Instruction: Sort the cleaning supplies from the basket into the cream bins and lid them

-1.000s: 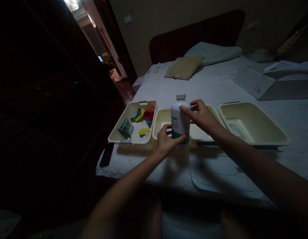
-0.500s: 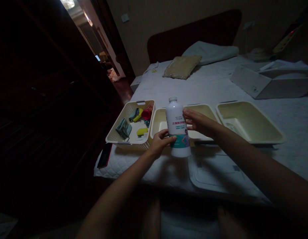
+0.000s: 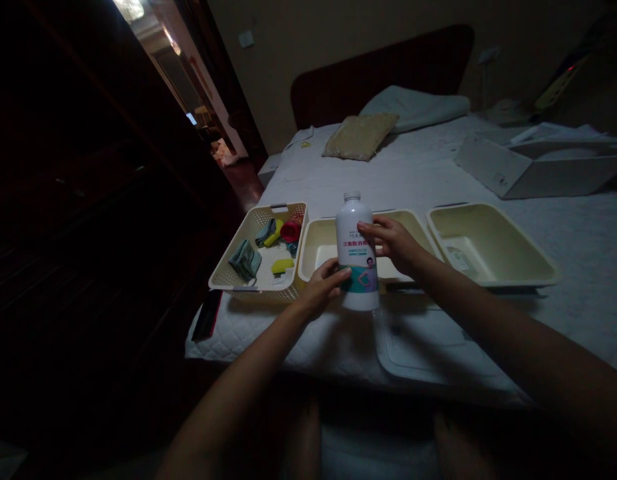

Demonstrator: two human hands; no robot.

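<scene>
Both my hands hold a white plastic bottle [image 3: 356,253] upright above the bed, level with the front of the trays. It has a grey cap, red print and a teal band. My left hand [image 3: 324,288] grips its lower front, and my right hand [image 3: 391,243] presses its upper right side. Behind the bottle lies a shallow cream tray [image 3: 328,243]. A cream plastic basket [image 3: 258,291] to the left holds folded teal cloths [image 3: 244,260], a red cup [image 3: 291,231] and yellow pieces [image 3: 282,267].
A second cream tray [image 3: 488,243] stands to the right, and a clear plastic lid [image 3: 418,340] lies in front. A dark phone [image 3: 207,315] rests at the bed's left edge. Pillows [image 3: 361,137] and an open cardboard box [image 3: 508,170] lie farther back on the bed.
Since a second ago, the bottle has turned so its printed label faces me, and it sits slightly higher. My head view has shifted a little.
</scene>
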